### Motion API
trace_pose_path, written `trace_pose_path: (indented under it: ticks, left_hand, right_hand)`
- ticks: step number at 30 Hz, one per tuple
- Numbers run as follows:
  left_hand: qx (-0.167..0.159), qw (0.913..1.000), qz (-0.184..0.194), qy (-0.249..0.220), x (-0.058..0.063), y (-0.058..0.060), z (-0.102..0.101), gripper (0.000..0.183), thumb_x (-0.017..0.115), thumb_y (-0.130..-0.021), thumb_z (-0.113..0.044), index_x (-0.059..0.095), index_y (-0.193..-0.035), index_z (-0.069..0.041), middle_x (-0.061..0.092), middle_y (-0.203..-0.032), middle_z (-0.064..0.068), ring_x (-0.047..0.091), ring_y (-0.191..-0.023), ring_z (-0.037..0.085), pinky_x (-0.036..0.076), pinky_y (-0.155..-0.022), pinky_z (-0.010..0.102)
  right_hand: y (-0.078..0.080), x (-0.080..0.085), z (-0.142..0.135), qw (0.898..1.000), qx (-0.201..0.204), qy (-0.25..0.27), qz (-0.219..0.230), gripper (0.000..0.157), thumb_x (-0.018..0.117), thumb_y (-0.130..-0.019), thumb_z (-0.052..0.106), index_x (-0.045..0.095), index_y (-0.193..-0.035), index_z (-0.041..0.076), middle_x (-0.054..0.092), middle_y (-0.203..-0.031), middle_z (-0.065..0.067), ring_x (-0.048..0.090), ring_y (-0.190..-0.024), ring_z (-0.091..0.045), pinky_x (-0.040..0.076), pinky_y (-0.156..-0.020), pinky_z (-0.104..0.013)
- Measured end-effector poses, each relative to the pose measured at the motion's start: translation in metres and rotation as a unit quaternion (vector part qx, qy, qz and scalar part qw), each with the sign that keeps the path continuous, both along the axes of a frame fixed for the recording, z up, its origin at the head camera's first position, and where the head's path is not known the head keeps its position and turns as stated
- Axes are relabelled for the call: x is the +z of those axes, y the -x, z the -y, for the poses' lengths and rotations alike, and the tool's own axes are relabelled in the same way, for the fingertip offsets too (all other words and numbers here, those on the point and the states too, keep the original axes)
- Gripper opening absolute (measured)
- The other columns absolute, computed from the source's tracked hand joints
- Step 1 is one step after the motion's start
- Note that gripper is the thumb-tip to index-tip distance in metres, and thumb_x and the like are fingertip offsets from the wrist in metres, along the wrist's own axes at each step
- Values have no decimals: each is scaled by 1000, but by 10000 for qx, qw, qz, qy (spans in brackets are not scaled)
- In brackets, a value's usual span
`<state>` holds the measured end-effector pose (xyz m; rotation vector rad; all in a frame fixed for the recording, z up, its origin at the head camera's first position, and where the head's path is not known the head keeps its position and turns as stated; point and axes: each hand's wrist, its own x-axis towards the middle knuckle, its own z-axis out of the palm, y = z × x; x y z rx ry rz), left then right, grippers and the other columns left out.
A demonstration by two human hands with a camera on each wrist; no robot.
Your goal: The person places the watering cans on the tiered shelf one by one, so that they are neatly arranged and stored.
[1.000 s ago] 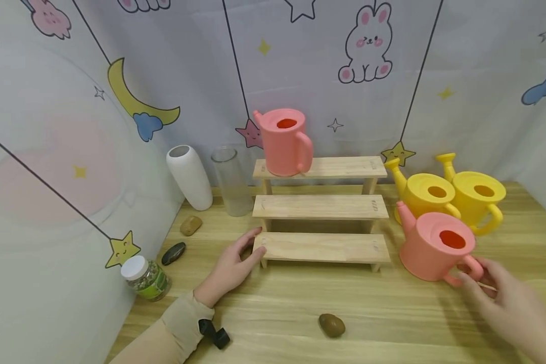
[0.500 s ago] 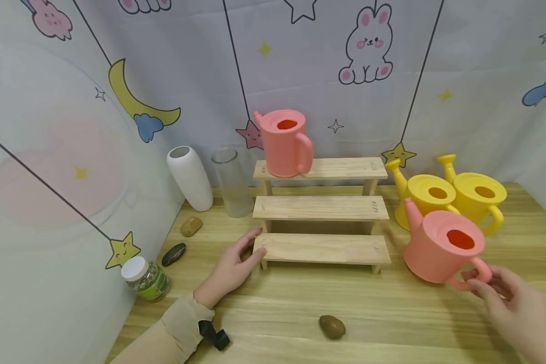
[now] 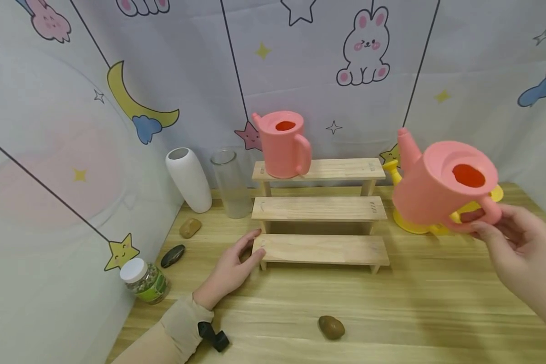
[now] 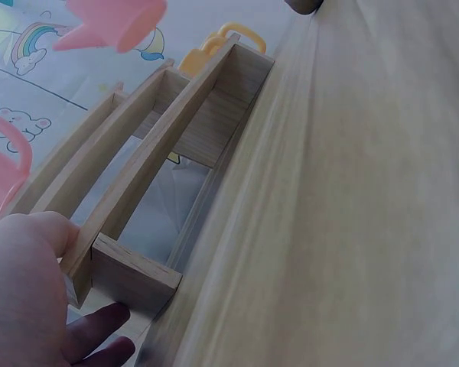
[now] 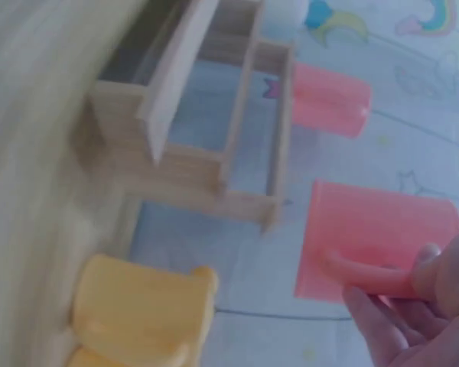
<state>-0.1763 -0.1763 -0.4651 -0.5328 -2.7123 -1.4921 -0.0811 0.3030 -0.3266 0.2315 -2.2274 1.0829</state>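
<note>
My right hand (image 3: 525, 247) grips the handle of a pink watering can (image 3: 437, 187), held in the air to the right of a three-step wooden shelf (image 3: 320, 247). Its spout points up and left. My left hand (image 3: 229, 268) holds the left end of the lowest step; in the left wrist view the thumb lies over the board and the fingers (image 4: 99, 329) are beside the leg. A second pink watering can (image 3: 282, 146) stands on the left of the top step. Two yellow watering cans (image 5: 141, 310) stand on the table, largely hidden behind the lifted one in the head view.
Left of the shelf stand a white vase (image 3: 188, 179) and a clear glass vase (image 3: 231, 184). A tan stone (image 3: 190, 228), a dark stone (image 3: 172, 256) and a white-lidded jar (image 3: 145, 280) lie along the left side. One brown stone (image 3: 331, 327) lies near the front.
The right hand has lifted the pink watering can off the table, first slightly right, then up in front of the yellow ones. The left hand stays on the shelf.
</note>
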Motion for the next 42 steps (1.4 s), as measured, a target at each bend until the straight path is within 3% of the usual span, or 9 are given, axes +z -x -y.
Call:
trace_pose_path:
  ticks: [4,11,14,17,20,24,30,37,42]
  left_hand:
    - [-8,10000,-12,-8,-1,0,0,55,63,-100,-49,47,-151,-34,59,-148,-3,59,-135,16,43,-117,48]
    - [52,10000,63,12,-1,0,0,55,63,-99,-51,47,-150,-37,60,-147,-4,58,-136,15,42,-118,48]
    - [80,9999,52,43,-1,0,0,55,63,-99,-51,47,-150,-38,61,-145,-3,58,-136,16,42,-118,49]
    - [83,9999,66,63,-1,0,-1,55,63,-99,-51,47,-150,-37,62,-143,-3,59,-135,16,42,-118,49]
    - [80,9999,78,54,1,-1,-1,55,63,-99,-50,47,-150,-36,62,-144,-2,58,-136,17,41,-118,49]
    - [63,10000,53,38,2,-1,-1,56,63,-100,-48,47,-151,-34,61,-146,0,58,-137,19,41,-118,51]
    - [48,10000,49,21,1,-1,-1,55,63,-100,-48,47,-151,-34,60,-147,-1,57,-138,18,41,-118,50]
    - [29,9999,96,47,0,0,0,55,62,-100,-50,47,-150,-36,56,-151,-6,56,-138,15,41,-118,49]
    - [43,9999,140,50,1,-1,0,55,62,-100,-50,46,-150,-37,57,-149,-5,56,-138,15,41,-119,49]
  right_hand:
    - [18,18,10,9942,-562,-756,521,21,64,-100,12,67,-120,6,59,-99,40,53,-85,33,43,-63,2]
    - [54,35,34,9906,-305,-977,912,29,60,-103,27,66,-125,9,75,-111,-13,49,-87,37,36,-41,-20]
    - [69,39,43,9903,-195,-981,968,29,60,-103,31,68,-121,11,76,-111,-13,48,-86,37,34,-41,-24]
    - [82,44,50,9887,-182,-1094,1009,30,60,-103,35,69,-118,11,78,-110,-12,58,-85,28,39,-48,-20]
    - [92,48,57,9868,-180,-1179,1091,31,61,-102,39,69,-117,12,78,-111,-11,74,-94,0,43,-61,-12]
    - [103,53,65,9846,-106,-1216,1253,35,60,-102,41,68,-116,10,76,-114,-14,74,-104,-33,43,-66,-8]
    - [113,60,73,9819,-73,-1294,1381,40,59,-103,43,65,-120,8,75,-114,-16,74,-101,-34,47,-65,-18]
    - [122,63,79,9800,10,-1226,1564,42,59,-103,42,64,-127,8,74,-117,-14,74,-101,-30,48,-65,-9]
    - [127,62,81,9780,75,-1227,1684,43,59,-103,41,63,-129,7,74,-113,-13,71,-97,-27,49,-62,-16]
